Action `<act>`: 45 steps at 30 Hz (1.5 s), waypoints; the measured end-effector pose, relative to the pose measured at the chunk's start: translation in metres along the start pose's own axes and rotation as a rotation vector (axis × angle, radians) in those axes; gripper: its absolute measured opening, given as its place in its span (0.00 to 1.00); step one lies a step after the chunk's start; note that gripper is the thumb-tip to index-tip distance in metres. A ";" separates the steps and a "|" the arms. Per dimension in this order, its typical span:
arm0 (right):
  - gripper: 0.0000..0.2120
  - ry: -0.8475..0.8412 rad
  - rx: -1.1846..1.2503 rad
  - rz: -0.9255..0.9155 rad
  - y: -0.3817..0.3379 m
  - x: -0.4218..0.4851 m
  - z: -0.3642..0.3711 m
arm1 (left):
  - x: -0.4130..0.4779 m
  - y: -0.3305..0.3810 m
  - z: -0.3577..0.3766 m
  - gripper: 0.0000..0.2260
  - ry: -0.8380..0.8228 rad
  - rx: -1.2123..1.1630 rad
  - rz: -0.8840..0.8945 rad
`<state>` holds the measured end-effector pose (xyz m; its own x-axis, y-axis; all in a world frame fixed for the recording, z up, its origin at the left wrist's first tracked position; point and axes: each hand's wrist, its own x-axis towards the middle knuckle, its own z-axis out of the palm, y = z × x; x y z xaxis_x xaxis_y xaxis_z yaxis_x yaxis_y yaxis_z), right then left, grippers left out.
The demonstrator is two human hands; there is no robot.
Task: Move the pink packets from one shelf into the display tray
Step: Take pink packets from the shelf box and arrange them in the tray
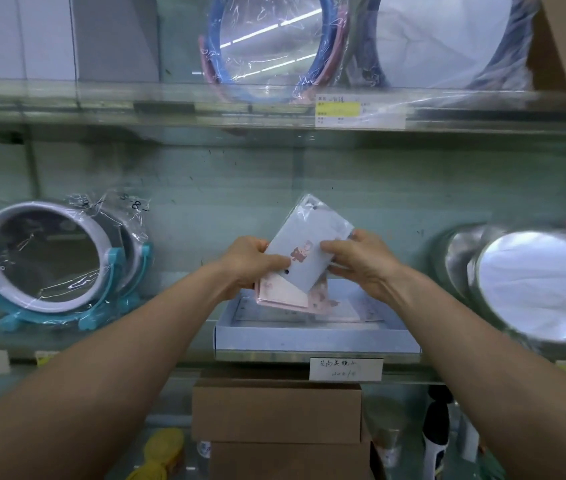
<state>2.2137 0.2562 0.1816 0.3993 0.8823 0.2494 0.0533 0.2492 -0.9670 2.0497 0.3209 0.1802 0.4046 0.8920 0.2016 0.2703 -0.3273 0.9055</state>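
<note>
While both hands are up over the display tray [316, 339], I'd call this job partway done, not finished. The left hand [250, 261] grips a small stack of pink packets [281, 295] from its left side, thumb laid across the front. The right hand [361, 261] pinches the top packet [309, 237], a paler, greyish one in a clear sleeve with a pink cartoon print. It's tilted up on a corner, so it leans toward the far right. The whole bunch hangs just above the left part of the tray, and as far as I can tell it isn't touching the bottom.

A few flat packets [361, 311] lie inside the tray toward the right, so some are in already. How many, can't say, it's blurry in there. I also can't pick out the shelf they come from, so no idea how many are left to fetch. My guess is what's left for this handful is setting it down and squaring it up.

The tray sits on the middle shelf between a teal-stand mirror [46, 258] on the left and a silver mirror [538, 282] on the right, with cardboard boxes [276, 410] on the shelf below.
</note>
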 end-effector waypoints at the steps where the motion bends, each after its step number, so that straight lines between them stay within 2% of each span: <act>1: 0.23 0.067 -0.107 -0.063 -0.002 0.004 -0.007 | 0.001 0.000 -0.003 0.04 0.034 0.126 0.035; 3: 0.29 0.170 -0.511 -0.292 -0.007 0.009 -0.018 | 0.003 0.002 -0.008 0.06 0.068 0.350 0.090; 4: 0.30 0.167 -0.737 -0.432 -0.009 0.007 -0.018 | 0.004 0.003 -0.009 0.07 0.067 0.426 0.106; 6: 0.31 0.089 -1.105 -0.674 -0.011 0.004 -0.010 | 0.004 0.004 -0.009 0.07 0.048 0.515 0.130; 7: 0.30 0.040 -1.240 -0.729 -0.009 0.006 -0.004 | 0.005 0.004 -0.007 0.07 0.031 0.533 0.141; 8: 0.27 -0.002 -1.356 -0.741 -0.009 0.007 0.003 | 0.006 0.004 -0.006 0.07 0.012 0.545 0.151; 10: 0.15 -0.046 -1.507 -0.676 -0.007 0.013 0.009 | 0.007 0.003 -0.006 0.08 0.016 0.535 0.168; 11: 0.10 -0.049 -1.545 -0.628 -0.005 0.015 0.008 | 0.007 0.003 -0.008 0.08 0.046 0.479 0.172; 13: 0.05 -0.042 -1.578 -0.573 0.001 0.020 0.001 | 0.010 0.002 -0.017 0.09 0.154 0.248 0.149; 16: 0.07 -0.075 -1.561 -0.565 0.019 0.023 -0.002 | 0.014 0.003 -0.032 0.11 0.309 -0.079 0.077; 18: 0.09 -0.140 -1.530 -0.572 0.033 0.024 0.009 | 0.016 0.002 -0.037 0.12 0.318 -0.203 0.038; 22: 0.10 -0.199 -1.584 -0.559 0.051 0.029 0.043 | 0.018 -0.002 -0.035 0.13 0.292 -0.306 -0.021; 25: 0.08 -0.364 -1.638 -0.403 0.061 0.033 0.058 | 0.017 -0.007 -0.033 0.11 0.276 -0.341 -0.065; 28: 0.08 -0.541 -1.639 -0.177 0.068 0.037 0.059 | 0.016 -0.013 -0.033 0.15 0.258 -0.348 -0.090; 31: 0.18 -0.622 -1.613 -0.083 0.058 0.031 0.055 | 0.017 -0.015 -0.033 0.24 0.244 -0.335 -0.099; 33: 0.21 -0.588 -1.499 -0.031 0.049 0.026 0.050 | 0.018 -0.016 -0.032 0.29 0.236 -0.329 -0.104; 36: 0.12 -0.425 -1.222 -0.027 0.042 0.024 0.032 | 0.019 -0.018 -0.028 0.34 0.203 -0.344 -0.124; 39: 0.20 -0.271 -0.586 0.118 0.034 0.020 0.015 | 0.019 -0.016 -0.020 0.32 0.129 -0.427 -0.150; 41: 0.22 -0.190 -0.311 0.136 0.028 0.018 0.005 | 0.017 -0.013 -0.011 0.29 0.084 -0.433 -0.167; 43: 0.18 -0.145 -0.278 0.093 0.022 0.016 -0.001 | 0.016 -0.010 -0.002 0.27 0.057 -0.458 -0.166; 45: 0.15 -0.081 -0.442 0.031 0.018 0.013 -0.008 | 0.013 -0.004 0.006 0.24 0.063 -0.479 -0.171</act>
<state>2.2269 0.2692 0.1667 0.3352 0.9194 0.2059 0.4350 0.0429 -0.8994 2.0595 0.3321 0.1766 0.3326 0.9420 0.0443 -0.1086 -0.0084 0.9941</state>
